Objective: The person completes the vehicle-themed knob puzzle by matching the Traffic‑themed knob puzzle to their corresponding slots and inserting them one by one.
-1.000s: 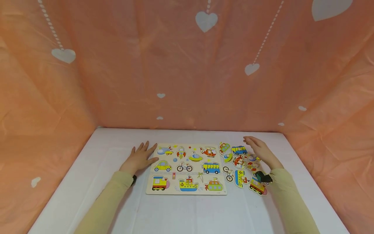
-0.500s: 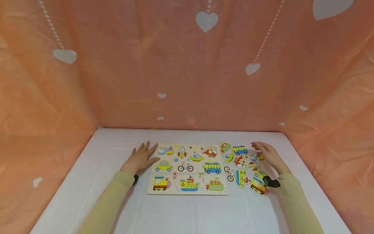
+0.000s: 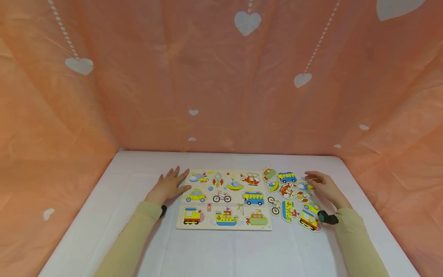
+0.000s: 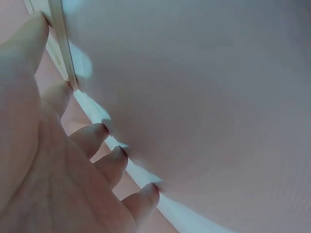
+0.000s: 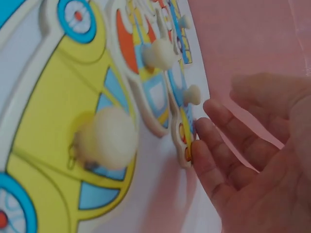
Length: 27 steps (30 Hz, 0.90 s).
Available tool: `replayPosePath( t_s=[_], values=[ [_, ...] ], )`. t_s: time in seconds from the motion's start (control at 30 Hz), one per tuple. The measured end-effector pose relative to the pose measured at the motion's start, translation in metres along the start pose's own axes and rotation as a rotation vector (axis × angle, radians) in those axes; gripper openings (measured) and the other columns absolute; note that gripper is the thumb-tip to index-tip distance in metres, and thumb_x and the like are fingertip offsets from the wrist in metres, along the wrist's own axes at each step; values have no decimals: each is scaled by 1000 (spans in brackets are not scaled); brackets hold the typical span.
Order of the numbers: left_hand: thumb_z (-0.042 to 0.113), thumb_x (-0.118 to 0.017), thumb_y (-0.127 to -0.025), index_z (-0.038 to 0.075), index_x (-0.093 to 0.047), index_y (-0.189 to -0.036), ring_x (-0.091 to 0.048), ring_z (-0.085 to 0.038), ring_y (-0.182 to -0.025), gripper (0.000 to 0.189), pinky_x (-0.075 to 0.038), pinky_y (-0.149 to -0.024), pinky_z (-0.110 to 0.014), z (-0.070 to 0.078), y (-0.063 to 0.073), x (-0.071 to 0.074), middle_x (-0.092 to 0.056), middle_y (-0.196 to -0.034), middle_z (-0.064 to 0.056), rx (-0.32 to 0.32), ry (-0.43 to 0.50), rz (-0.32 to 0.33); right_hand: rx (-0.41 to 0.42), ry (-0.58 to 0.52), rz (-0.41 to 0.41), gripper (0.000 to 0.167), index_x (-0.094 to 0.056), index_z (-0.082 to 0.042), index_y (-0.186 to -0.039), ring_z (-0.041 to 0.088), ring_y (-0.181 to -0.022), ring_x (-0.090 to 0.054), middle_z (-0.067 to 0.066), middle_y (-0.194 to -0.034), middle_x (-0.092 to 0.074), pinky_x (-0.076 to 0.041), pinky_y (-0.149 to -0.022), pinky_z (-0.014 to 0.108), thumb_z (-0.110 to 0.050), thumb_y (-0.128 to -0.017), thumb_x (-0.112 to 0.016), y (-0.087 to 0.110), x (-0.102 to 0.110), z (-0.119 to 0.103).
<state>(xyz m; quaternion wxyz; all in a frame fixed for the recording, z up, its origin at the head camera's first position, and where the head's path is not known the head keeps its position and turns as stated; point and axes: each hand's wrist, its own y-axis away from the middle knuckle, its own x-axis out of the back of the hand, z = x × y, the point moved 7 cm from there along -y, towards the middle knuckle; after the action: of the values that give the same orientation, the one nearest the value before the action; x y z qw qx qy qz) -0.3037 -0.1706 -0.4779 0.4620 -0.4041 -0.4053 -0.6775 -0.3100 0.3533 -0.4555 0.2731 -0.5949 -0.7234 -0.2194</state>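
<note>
A flat wooden vehicle puzzle board (image 3: pixel 237 197) lies on the white table. My left hand (image 3: pixel 166 187) rests spread at its upper left corner; in the left wrist view, the thumb (image 4: pixel 31 41) and forefinger touch the board's edge (image 4: pixel 60 43) and the other fingertips are on the table. To the right lie loose knobbed pieces. My right hand (image 3: pixel 327 188), fingers loosely bent and holding nothing, is beside the airplane piece (image 3: pixel 303 186). In the right wrist view its fingertips are right at that piece's edge, past the rocket piece (image 5: pixel 155 92) and yellow car piece (image 5: pixel 58 107).
Other loose pieces include a bus (image 3: pixel 287 177), helicopter (image 3: pixel 286 191), bicycle (image 3: pixel 275 206), ship (image 3: pixel 287 211), train (image 3: pixel 309 220), flying saucer (image 3: pixel 272 186) and submarine (image 3: pixel 268 174). Pink cloth (image 3: pixel 221 88) with white hearts encloses the table at the back and sides.
My right hand has moved right and slightly nearer to me, uncovering more of the airplane, rocket and car pieces. The left hand stays at the board's corner, and no piece has moved.
</note>
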Motion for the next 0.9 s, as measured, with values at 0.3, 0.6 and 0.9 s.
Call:
replayPosePath(
  t_s=[0.3, 0.6, 0.9],
  values=[
    [52, -57, -91, 16, -29, -152, -11, -49, -139, 75, -7, -107, -68, -1, -1, -2, -15, -155, -25, 1, 1, 8, 39, -15, -21, 50, -46, 9, -134, 34, -103, -57, 25, -116, -60, -45, -79, 13, -4, -90, -66, -2, -1, 8],
    [51, -57, -92, 16, -29, -152, -10, -48, -140, 75, -6, -108, -67, -1, 1, -1, -14, -155, -26, 12, 4, -1, 6, 5, -29, 46, -53, 9, -126, 27, -95, -58, 22, -110, -62, -49, -74, 17, -3, -85, -71, -5, -2, 16],
    [53, -56, -91, 17, -28, -152, -10, -47, -140, 76, -6, -108, -66, -2, 0, -2, -14, -155, -25, 12, -2, 2, -61, 47, -62, 36, -59, 8, -117, 25, -91, -56, 16, -105, -62, -49, -72, 19, -6, -86, -70, -9, -4, 18]
  ],
)
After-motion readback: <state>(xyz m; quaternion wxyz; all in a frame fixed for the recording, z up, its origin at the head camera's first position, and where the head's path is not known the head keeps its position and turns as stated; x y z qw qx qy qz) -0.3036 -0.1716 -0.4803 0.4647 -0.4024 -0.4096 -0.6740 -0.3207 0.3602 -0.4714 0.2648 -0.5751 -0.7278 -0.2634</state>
